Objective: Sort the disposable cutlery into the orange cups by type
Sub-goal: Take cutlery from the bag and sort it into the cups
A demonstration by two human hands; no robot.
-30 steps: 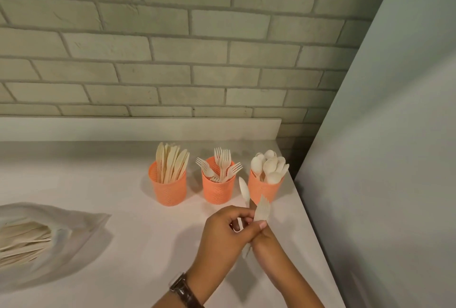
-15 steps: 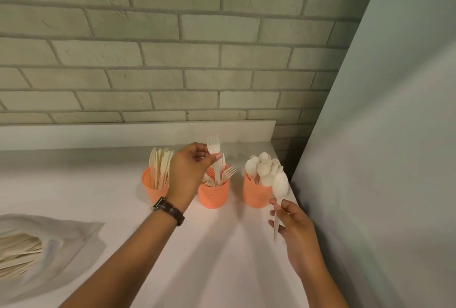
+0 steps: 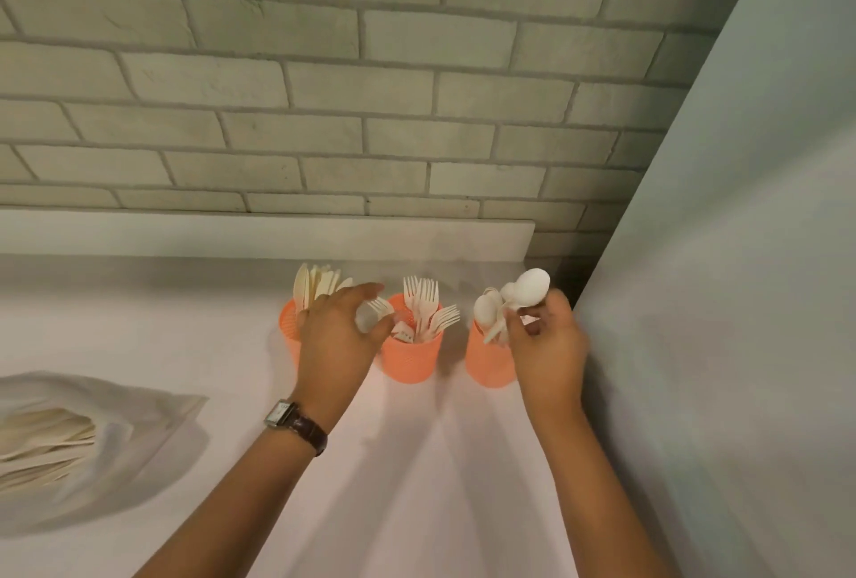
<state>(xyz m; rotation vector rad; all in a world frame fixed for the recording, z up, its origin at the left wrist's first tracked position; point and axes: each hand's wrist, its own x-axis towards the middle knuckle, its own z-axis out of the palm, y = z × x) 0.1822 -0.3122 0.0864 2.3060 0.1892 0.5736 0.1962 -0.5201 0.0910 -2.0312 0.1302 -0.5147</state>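
Observation:
Three orange cups stand in a row at the back of the white counter. The left cup (image 3: 288, 328) holds knives (image 3: 314, 283), the middle cup (image 3: 410, 359) forks (image 3: 424, 301), the right cup (image 3: 481, 362) spoons (image 3: 486, 311). My left hand (image 3: 338, 336) hovers with fingers spread and nothing in them, in front of the knife cup and just left of the fork cup. My right hand (image 3: 549, 346) pinches a white spoon (image 3: 532, 286) by its handle, bowl up, right over the spoon cup.
A clear plastic bag (image 3: 125, 429) with more loose cutlery (image 3: 41, 438) lies at the left edge of the counter. A grey panel (image 3: 722, 299) rises close beside the spoon cup on the right. A brick wall and a low ledge (image 3: 278, 234) stand behind the cups.
My left hand no longer holds the fork it carried; its fingers have spread beside the fork cup. My right hand has lifted the spoon from the counter's right side up over the spoon cup.

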